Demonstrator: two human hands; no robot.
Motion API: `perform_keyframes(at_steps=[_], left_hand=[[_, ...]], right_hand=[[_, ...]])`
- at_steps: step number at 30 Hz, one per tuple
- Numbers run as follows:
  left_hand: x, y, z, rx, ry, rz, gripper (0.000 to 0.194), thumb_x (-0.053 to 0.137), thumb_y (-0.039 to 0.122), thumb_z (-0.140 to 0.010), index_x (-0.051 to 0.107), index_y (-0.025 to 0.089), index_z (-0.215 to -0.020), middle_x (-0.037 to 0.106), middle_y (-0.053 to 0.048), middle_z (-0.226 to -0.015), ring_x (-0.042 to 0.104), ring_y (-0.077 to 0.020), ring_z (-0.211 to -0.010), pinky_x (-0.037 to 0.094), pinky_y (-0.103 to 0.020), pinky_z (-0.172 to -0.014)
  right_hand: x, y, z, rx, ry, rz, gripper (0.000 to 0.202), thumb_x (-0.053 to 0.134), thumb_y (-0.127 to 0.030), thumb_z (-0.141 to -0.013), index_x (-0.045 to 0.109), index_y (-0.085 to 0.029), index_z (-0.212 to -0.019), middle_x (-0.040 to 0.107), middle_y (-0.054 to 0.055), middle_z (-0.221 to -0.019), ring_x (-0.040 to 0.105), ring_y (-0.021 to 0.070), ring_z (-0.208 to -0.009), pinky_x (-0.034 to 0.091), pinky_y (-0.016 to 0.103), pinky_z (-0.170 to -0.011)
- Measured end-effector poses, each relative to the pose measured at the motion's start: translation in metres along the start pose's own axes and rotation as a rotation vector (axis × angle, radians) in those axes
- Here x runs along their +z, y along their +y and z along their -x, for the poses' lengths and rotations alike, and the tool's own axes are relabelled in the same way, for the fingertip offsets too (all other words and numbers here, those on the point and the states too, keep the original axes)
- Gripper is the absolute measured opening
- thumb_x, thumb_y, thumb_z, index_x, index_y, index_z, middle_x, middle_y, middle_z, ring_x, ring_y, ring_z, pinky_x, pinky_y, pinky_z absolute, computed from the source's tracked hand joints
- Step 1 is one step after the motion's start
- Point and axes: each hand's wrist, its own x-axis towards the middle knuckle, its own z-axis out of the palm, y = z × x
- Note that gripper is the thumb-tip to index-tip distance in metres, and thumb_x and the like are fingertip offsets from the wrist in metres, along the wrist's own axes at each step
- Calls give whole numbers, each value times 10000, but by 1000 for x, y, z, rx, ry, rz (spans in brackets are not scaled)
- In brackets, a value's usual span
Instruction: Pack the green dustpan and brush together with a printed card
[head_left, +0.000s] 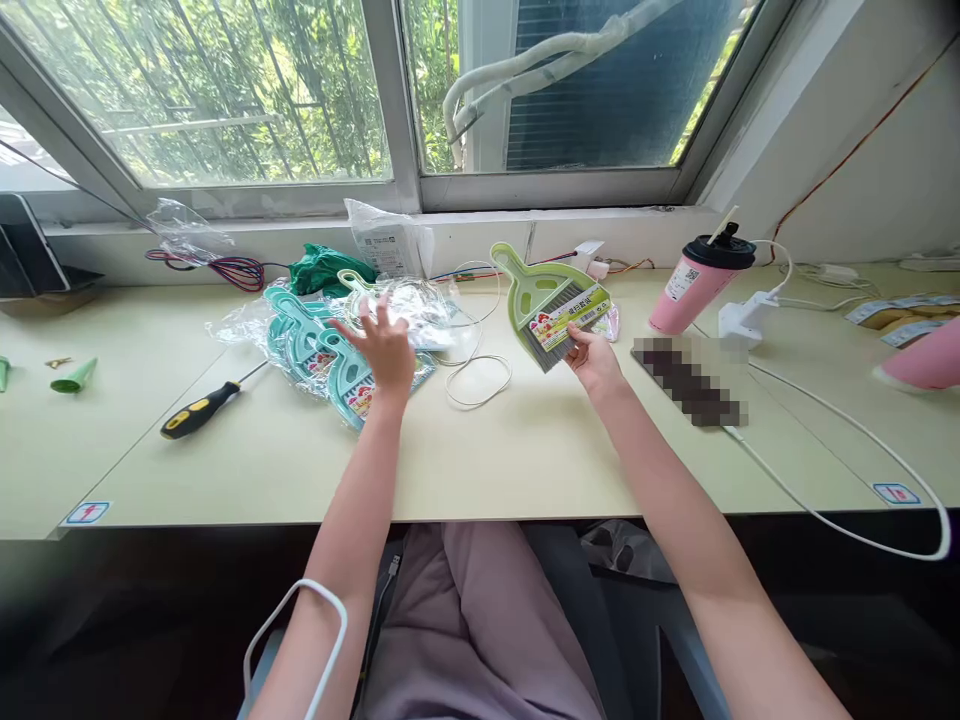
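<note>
Green dustpan-and-brush set (553, 312) over the counter (495, 470), left of the pink cup (691, 292), right hand (596, 365) pinching its edge between fingers, left hand (387, 355) farther left of the cup, fingers spread, near bagged teal dustpans (346, 370), screwdriver (200, 410) well left of the cup

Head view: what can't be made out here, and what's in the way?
Head view: some fingers of the right hand, hidden behind the green dustpan set.
Head view: part of the teal dustpans, covered by the left hand; contact is unclear.
Head view: details of the dark flat object, masked by pixelation.
Head view: the rest of the pink object, cut off by the right edge.
</note>
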Motion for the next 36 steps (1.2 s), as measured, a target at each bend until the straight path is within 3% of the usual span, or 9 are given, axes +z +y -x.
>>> perform_keyframes(at_steps=[5,9,14,17,19,22,24,29,36], left_hand=[[-21,-3,-13,-207,147,-118,364,542,186,-839,607,229,-1195,395,-107,-1501,99,-355,-1492,-104,-761,-1094],[-22,15,-5,-191,257,-84,486,485,161,-869,514,277,-1340,263,-60,-1584,115,-308,-1499,-98,-693,-1141],[32,29,25,72,-142,74,410,594,312,-829,614,198,-1222,575,-143,-1339,423,-330,-1348,83,-552,-1210],[65,33,41,116,-294,49,557,702,409,-719,619,141,-1200,595,-201,-1291,440,-403,-1308,120,-604,-1170],[74,34,45,140,-337,8,507,698,312,-707,632,129,-1175,585,-208,-1298,428,-405,-1316,104,-602,-1171],[69,31,41,162,-308,-42,342,531,107,-776,675,161,-1081,619,-176,-1233,460,-352,-1292,100,-577,-1179],[61,28,35,158,-282,-88,362,422,45,-815,694,186,-1006,643,-159,-1156,486,-337,-1245,142,-579,-1159],[42,23,19,72,-261,-311,261,453,132,-883,679,192,-997,627,-154,-1095,500,-351,-1132,344,-532,-989],[28,4,4,-52,-150,-375,148,499,207,-919,633,209,-981,624,-130,-1024,522,-323,-1066,372,-459,-921]], right_hand=[[6,7,9,48,-75,20,148,642,-130,-792,653,-206,-918,744,1,-854,710,160,-792,624,287,-754],[11,12,13,89,-104,68,98,638,-138,-805,659,-188,-886,747,17,-841,708,159,-734,620,294,-745],[12,13,14,87,-118,51,76,644,-134,-810,668,-176,-869,749,22,-841,702,144,-703,616,274,-724],[10,12,12,80,-91,32,76,640,-120,-813,668,-173,-860,747,17,-827,695,127,-674,613,246,-690],[8,10,12,87,-82,28,85,633,-116,-819,669,-174,-869,746,15,-818,692,125,-660,614,245,-679],[7,9,11,98,-60,44,93,631,-100,-811,669,-170,-859,744,17,-794,687,125,-640,613,248,-664],[8,8,11,108,-52,75,95,629,-86,-805,669,-162,-845,744,21,-781,687,123,-635,607,237,-636],[12,7,17,153,-99,150,92,630,-94,-814,676,-152,-870,757,43,-825,698,130,-667,598,225,-620],[21,7,24,133,-238,200,77,664,-96,-786,703,-149,-826,762,52,-826,700,145,-677,595,240,-644]])
